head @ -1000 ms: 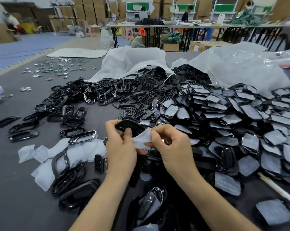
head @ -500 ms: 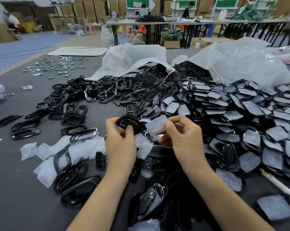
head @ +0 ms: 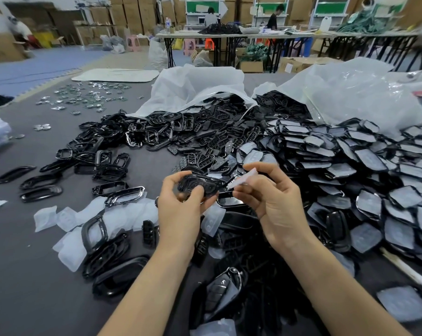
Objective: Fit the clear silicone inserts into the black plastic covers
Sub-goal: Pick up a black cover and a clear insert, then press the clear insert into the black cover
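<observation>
My left hand (head: pixel 180 209) grips a black plastic cover (head: pixel 200 184) between thumb and fingers, raised above the table. Just to its right, my right hand (head: pixel 273 202) pinches a clear silicone insert (head: pixel 243 178), tilted, its lower end close to the cover's right edge. Loose clear inserts (head: pixel 67 221) lie on the table at the left, below my left hand. A large heap of covers with inserts in them (head: pixel 365 175) spreads over the right side.
Bare black frames and covers (head: pixel 156 139) are piled ahead and to the left, spilling from two white plastic bags (head: pixel 200 90). Small silver badges (head: pixel 88 95) are scattered far left. A white rod (head: pixel 408 270) lies at the right. People work at tables behind.
My right hand has pulled the clear insert up and to the right, away from the cover, and turned it. My left hand has kept hold of the black cover and tilted it slightly.
</observation>
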